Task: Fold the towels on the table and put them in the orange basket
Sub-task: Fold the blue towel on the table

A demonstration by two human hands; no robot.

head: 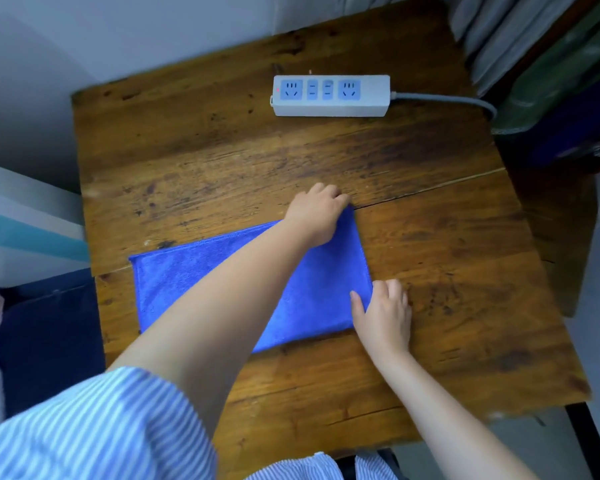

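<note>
A blue towel [194,282] lies flat on the wooden table [447,258], folded into a long rectangle. My left hand [317,213] reaches across it and pinches its far right corner with curled fingers. My right hand [383,311] grips the near right corner, thumb on top of the cloth. My left forearm hides the towel's middle. No orange basket is in view.
A white power strip [331,95] with a grey cable [447,98] lies at the back of the table. Grey curtains [499,32] and dark bags are at the right. A dark blue cloth [49,341] hangs left of the table.
</note>
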